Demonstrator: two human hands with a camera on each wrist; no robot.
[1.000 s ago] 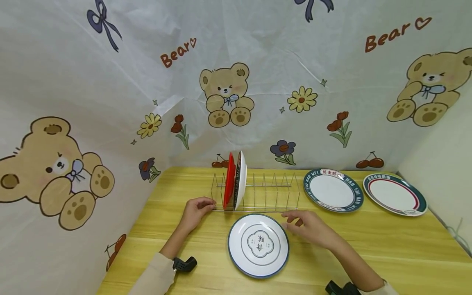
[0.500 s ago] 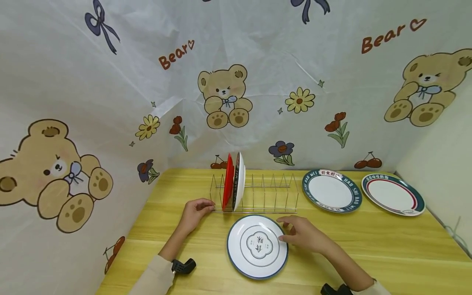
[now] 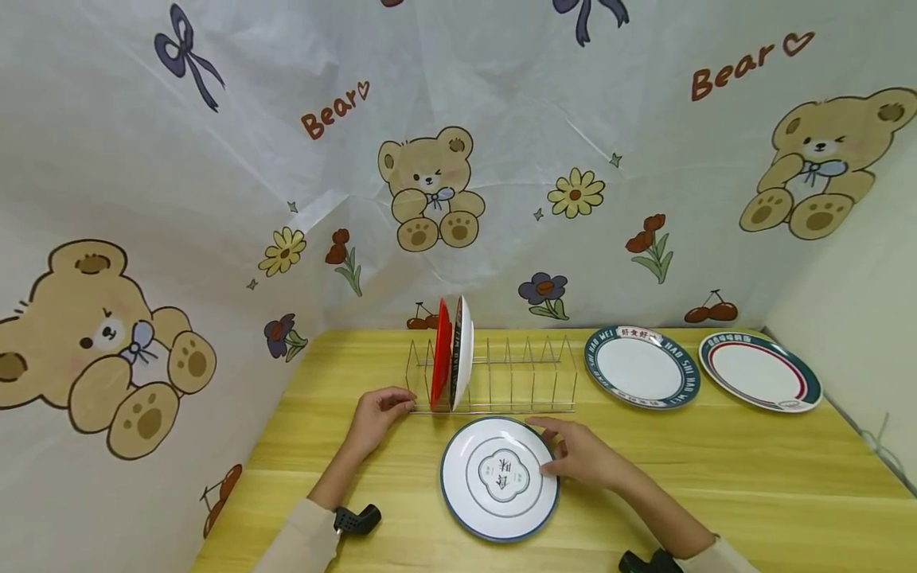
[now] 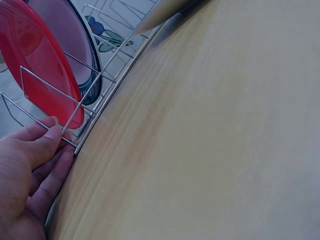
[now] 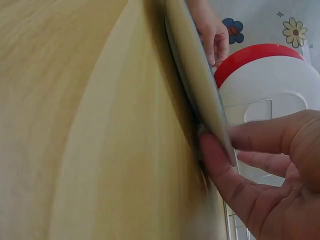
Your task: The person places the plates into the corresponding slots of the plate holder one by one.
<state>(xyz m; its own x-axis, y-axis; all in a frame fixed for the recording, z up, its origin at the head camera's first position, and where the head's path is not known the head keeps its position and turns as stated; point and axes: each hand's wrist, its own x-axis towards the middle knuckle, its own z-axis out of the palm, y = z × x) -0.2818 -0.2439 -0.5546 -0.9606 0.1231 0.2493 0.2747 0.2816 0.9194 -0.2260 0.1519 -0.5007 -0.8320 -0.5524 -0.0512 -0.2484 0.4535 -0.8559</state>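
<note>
A white plate [image 3: 480, 509] with a thin blue rim and printed characters at its centre lies in front of the wire plate rack [image 3: 523, 411]. At its right edge, my right hand [image 3: 587, 455] pinches the rim; in the right wrist view, a finger is under the plate [image 5: 197, 65] and another digit over it. My left hand [image 3: 378, 415] holds the rack's front left corner, its thumb and fingertips around the wire in the left wrist view. Near that end of the rack, a red plate [image 3: 440, 362] and a white plate with a dark patterned rim [image 3: 466, 358] stand on edge.
Two plates lie on the wooden table [image 3: 645, 509] right of the rack: a green-rimmed plate [image 3: 641, 370] and another with a green rim and red ring [image 3: 759, 374]. A bear-print cloth [image 3: 501, 263] hangs close behind the rack.
My right hand has moved left and slightly down, from beside the plate onto its right rim, where it now pinches. My left hand stays on the rack corner. The head view has shifted slightly.
</note>
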